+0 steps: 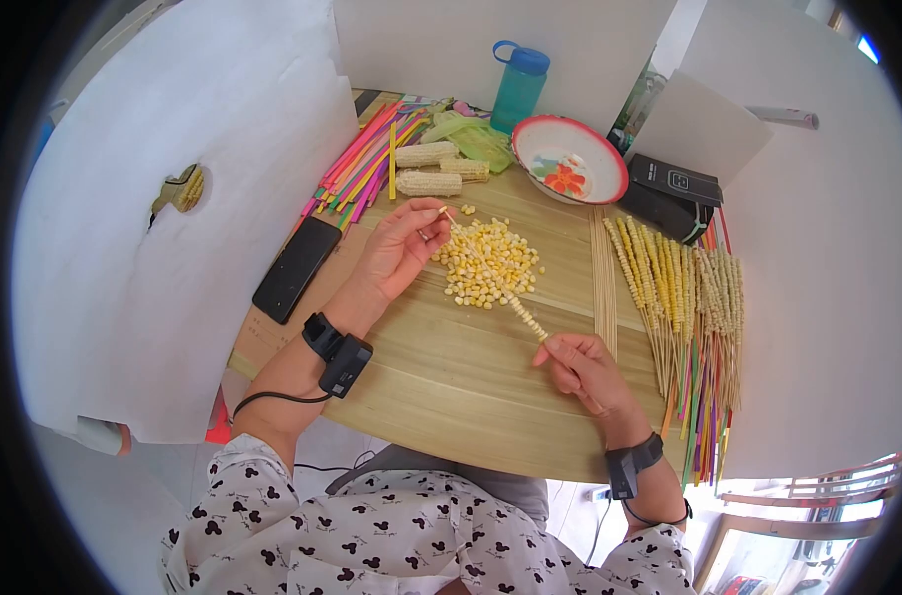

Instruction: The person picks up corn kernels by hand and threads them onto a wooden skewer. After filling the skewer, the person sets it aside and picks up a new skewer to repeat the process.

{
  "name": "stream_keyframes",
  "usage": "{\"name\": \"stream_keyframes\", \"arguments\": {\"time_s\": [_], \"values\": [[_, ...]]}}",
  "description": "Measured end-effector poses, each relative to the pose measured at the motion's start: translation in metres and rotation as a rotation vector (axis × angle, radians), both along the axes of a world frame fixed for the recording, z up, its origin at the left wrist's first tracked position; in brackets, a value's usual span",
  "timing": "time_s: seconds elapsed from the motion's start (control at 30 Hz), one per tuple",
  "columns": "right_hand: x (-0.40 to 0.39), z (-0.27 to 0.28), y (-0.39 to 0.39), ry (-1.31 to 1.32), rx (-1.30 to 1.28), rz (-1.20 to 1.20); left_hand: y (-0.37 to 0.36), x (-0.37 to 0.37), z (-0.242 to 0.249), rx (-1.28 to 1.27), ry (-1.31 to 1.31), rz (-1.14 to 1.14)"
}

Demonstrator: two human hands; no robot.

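While the right hand (585,372) pinches the skewer (452,219) below its strung kernels (526,316), 5 o'clock of the kernel pile (492,260), the left hand (403,248) has fingers narrowed on one kernel (443,210) at the tip, 11 o'clock (pile's on the tabletop (431,377)). Off-centre pressure there could split it or jab that hand, I reckon.

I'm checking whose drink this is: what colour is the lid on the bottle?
The lid on the bottle is blue, best seen in the head view.
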State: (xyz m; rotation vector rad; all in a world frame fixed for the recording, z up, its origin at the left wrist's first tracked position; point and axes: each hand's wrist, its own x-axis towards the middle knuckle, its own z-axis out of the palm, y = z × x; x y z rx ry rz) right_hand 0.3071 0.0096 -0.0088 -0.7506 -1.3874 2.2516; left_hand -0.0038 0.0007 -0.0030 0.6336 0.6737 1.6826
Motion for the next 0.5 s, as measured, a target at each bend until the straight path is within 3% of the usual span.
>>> {"name": "stream_keyframes", "arguments": {"time_s": [0.5], "values": [[0.001, 0.004, 0.0021, 0.021, -0.067, -0.008, -0.0002, 0.0006, 0.0008, 0.002, -0.007, -0.012]]}}
